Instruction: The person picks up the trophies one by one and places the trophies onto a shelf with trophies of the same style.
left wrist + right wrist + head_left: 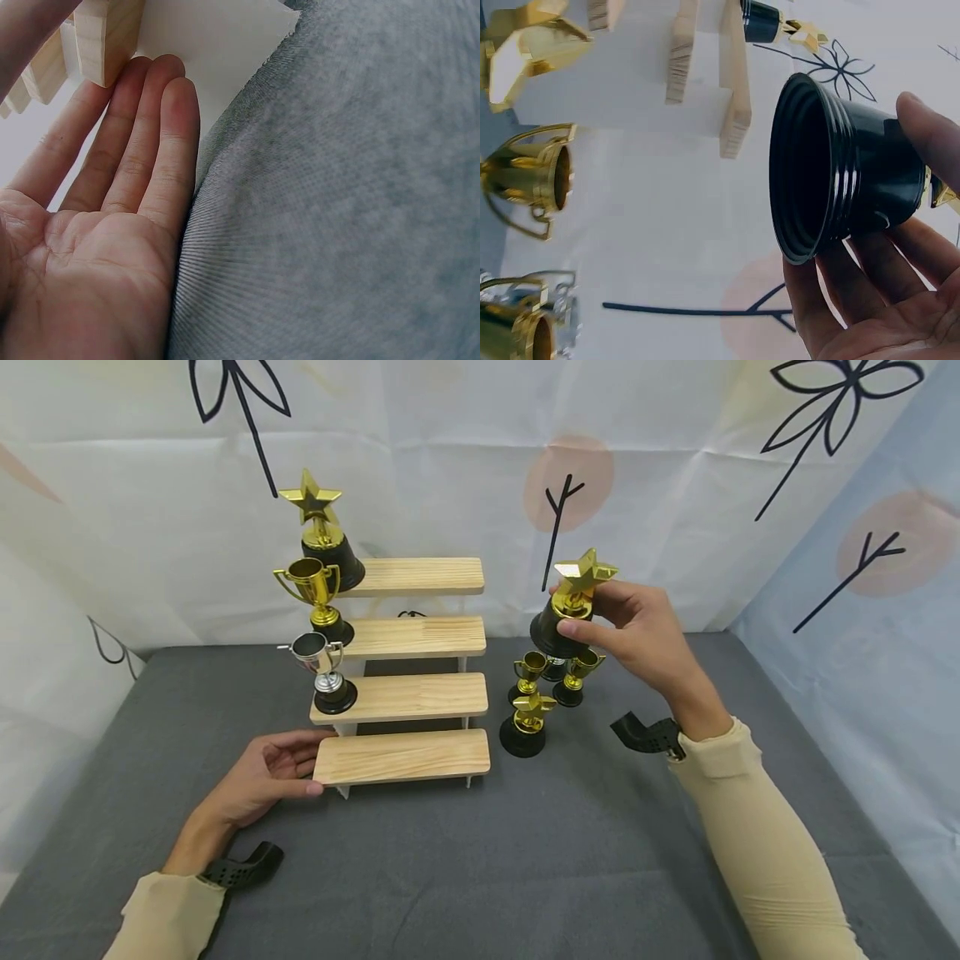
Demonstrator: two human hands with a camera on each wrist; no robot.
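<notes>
Pale creased cloth [450, 485] hangs behind, printed with black stems [557, 522] and peach circles [592, 497]; grey fabric [487, 860] lies below.

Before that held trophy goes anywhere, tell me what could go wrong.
The right hand could bring the large star trophy down into the nearby small gold cups, perhaps tipping them. The left hand touches the lowest step; a push might jolt the wooden stand and topple the silver cup on it.

Black-based gold star trophy [573, 603], midair
</notes>
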